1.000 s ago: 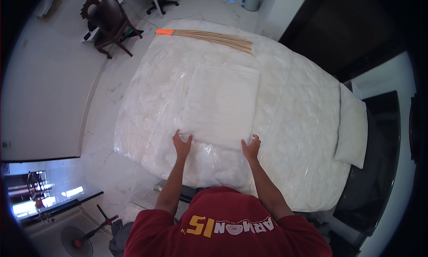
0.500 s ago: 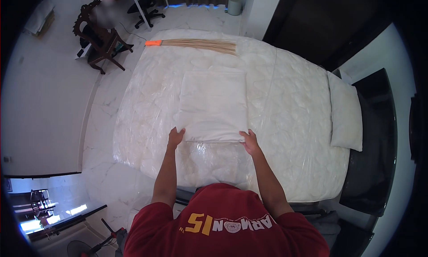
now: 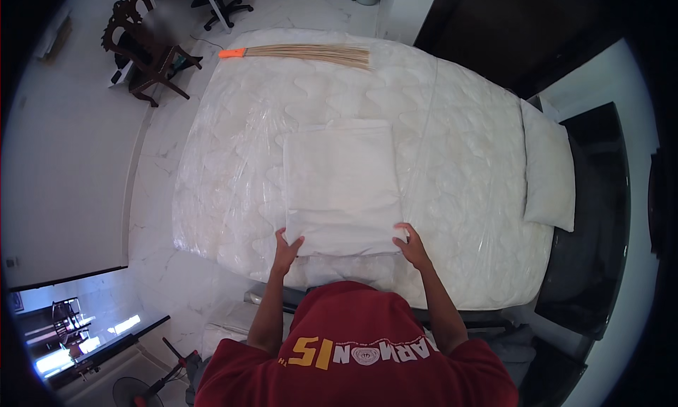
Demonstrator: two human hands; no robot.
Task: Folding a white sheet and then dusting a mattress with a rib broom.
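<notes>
A folded white sheet (image 3: 342, 174) lies as a flat rectangle on the plastic-covered white mattress (image 3: 466, 167). My left hand (image 3: 286, 253) grips its near left corner, with the thumb on top of the cloth. At the near right corner, my right hand (image 3: 412, 249) holds the edge between thumb and fingers. Some fingertips are hard to make out against the fabric. Creases run across the sheet's near part, and its near edge is close to my body.
A stick broom (image 3: 296, 52) with an orange handle lies along the mattress's far side. To the right, a white pillow (image 3: 549, 167) rests against the dark headboard (image 3: 597, 202). A carved wooden chair (image 3: 148, 54) stands far left; a fan (image 3: 134, 391) is at lower left.
The folded sheet has slid nearer to me across the mattress, with both hands drawn back along with it. The view has also shifted slightly.
</notes>
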